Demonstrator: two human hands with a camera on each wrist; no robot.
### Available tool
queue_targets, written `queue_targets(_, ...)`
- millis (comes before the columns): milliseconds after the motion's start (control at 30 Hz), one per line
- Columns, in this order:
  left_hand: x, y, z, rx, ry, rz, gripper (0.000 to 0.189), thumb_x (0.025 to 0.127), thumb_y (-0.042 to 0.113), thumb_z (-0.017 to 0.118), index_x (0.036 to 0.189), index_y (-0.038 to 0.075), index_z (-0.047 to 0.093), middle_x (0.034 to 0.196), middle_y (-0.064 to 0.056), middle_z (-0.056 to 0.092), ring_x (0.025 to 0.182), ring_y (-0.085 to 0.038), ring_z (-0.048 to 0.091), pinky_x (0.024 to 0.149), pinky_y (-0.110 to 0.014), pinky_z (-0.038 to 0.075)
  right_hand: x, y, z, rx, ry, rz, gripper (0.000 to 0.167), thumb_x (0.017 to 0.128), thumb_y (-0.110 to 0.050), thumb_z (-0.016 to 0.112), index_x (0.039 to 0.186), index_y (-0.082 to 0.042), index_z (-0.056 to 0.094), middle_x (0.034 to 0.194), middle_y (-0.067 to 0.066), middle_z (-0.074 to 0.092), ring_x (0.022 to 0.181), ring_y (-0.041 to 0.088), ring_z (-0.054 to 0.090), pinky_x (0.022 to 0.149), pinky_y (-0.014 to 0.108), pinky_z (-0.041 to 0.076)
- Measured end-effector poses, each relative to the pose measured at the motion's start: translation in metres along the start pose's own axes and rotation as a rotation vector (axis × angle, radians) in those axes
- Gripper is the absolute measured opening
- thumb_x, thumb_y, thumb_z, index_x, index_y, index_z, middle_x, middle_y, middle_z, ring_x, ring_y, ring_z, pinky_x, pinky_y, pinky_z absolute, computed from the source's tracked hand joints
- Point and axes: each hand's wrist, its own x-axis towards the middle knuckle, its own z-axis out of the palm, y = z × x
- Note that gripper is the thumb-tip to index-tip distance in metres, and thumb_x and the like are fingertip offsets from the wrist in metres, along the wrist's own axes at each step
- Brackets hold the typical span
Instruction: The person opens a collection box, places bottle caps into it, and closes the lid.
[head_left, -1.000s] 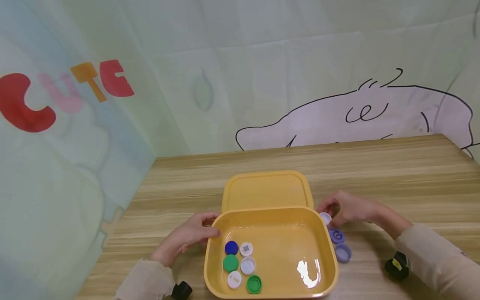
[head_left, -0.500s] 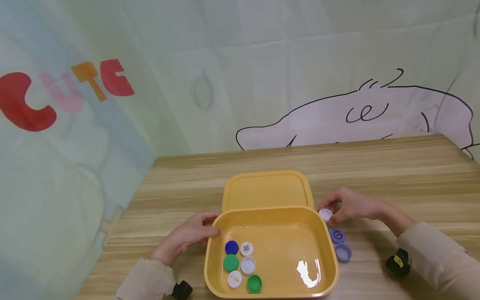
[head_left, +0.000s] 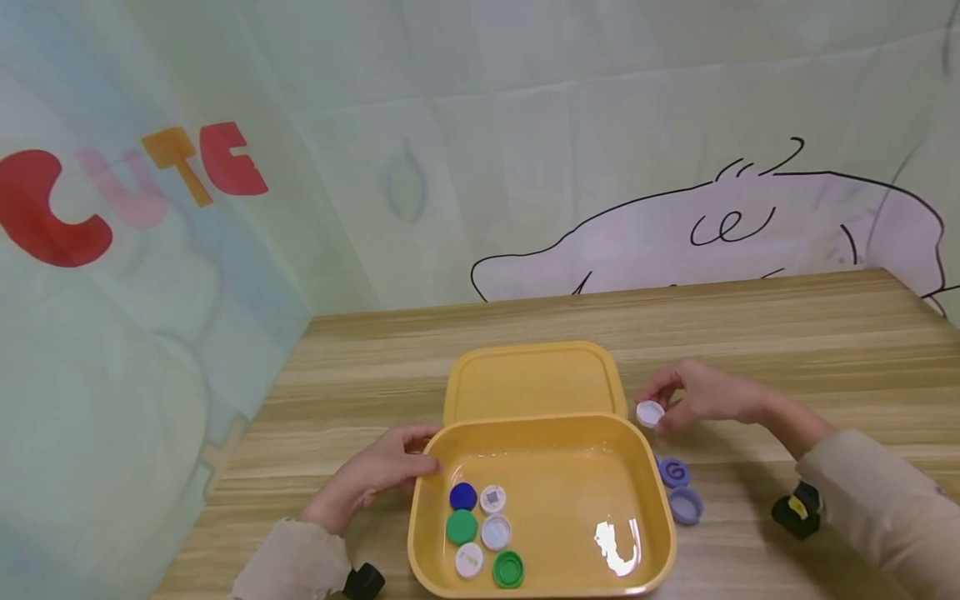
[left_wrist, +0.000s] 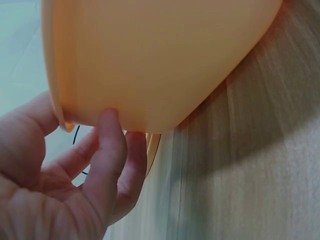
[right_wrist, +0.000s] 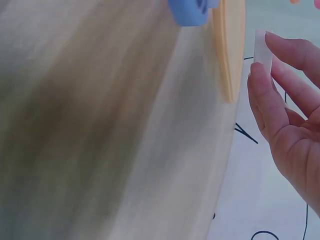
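Observation:
A yellow plastic box (head_left: 555,558) stands on the table with several bottle caps along its left side: a blue cap (head_left: 462,497), a green cap (head_left: 461,527), white ones and a green cap (head_left: 508,568) with its hollow side up. My left hand (head_left: 390,462) grips the box's upper left corner, thumb over the rim; in the left wrist view its fingers (left_wrist: 111,135) press the outer wall. My right hand (head_left: 701,396) pinches a white bottle cap (head_left: 650,413) between thumb and fingers, raised beside the box's upper right corner. The cap appears edge-on in the right wrist view.
A purple cap (head_left: 675,472) and a lavender cap (head_left: 686,506) lie right of the box; another purple one is partly hidden by the rim. Behind the box is a yellow lid (head_left: 536,379). A printed cloth (head_left: 420,167) hangs past the wooden table's (head_left: 375,358) far edge.
My right hand has risen with the white cap, away from the purple caps and toward the lid's side. The left hand and the box have stayed put.

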Motion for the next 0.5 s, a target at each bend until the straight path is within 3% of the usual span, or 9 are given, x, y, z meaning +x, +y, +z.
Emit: queue_targets(500, -0.001, 0.0, 0.0, -0.005, -0.004, 0.002, 0.053, 0.078, 0.006, 0.062, 0.128, -0.006, 0.049, 0.11, -0.013, 0.059, 0.086, -0.018, 0.061, 0.072, -0.035, 0.055, 0.012, -0.015, -0.011, -0.038, 0.003, -0.04, 0.031, 0.072, -0.007, 0.073, 0.102, -0.001, 0.067, 0.088, 0.004, 0.064, 0.084, 0.023, 0.056, 0.069, 0.026, 0.05)
